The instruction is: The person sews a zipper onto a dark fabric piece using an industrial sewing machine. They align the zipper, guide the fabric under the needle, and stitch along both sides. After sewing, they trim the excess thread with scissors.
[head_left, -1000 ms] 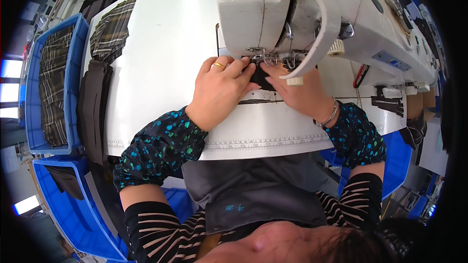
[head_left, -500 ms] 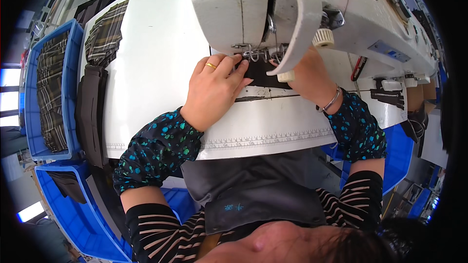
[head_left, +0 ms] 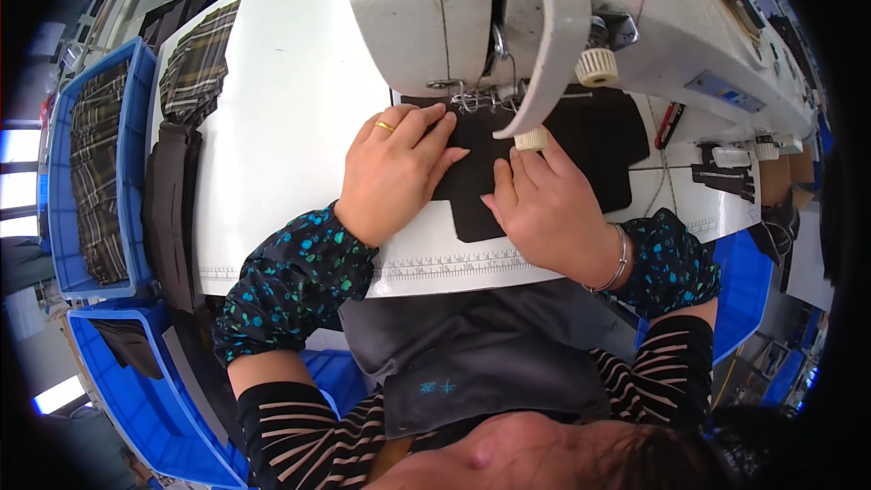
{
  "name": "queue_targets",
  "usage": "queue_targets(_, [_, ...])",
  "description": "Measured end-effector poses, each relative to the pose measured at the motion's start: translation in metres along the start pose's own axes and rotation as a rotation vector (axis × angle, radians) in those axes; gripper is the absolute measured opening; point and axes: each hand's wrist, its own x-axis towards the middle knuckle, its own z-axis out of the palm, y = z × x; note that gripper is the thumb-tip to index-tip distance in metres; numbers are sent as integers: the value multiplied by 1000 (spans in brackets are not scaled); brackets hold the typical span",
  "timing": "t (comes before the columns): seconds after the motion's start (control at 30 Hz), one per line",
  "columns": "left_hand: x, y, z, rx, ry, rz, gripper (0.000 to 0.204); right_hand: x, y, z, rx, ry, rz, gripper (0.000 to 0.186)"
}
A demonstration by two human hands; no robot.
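A dark fabric piece with stepped corners lies spread on the white table, its far edge at the sewing machine. My left hand, a ring on one finger, rests on the fabric's left part with fingertips just left of the presser foot area. My right hand lies on the fabric's near middle, below the white knob; its fingers are stretched out and slightly apart. Neither hand grips the cloth. The needle and foot are partly hidden by the machine's metal parts and curved guard.
At the left edge lie plaid pieces and a dark folded stack. Blue bins stand beside the table, one holding plaid cloth. A red-and-black tool and a zipper piece lie right of the fabric. A ruler strip runs along the near edge.
My right hand has come toward me from behind the guard. Much more of the dark fabric now shows, spread flat to the right and nearer. My left hand has barely moved.
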Motion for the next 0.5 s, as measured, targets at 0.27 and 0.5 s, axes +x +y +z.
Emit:
queue_targets(0.27, [-3,3,-5,6,-86,-5,60,6,23,19,219,25,153,52])
queue_targets(0.5, [-4,2,-9,73,-153,26,67,8,17,19,136,5,170,53])
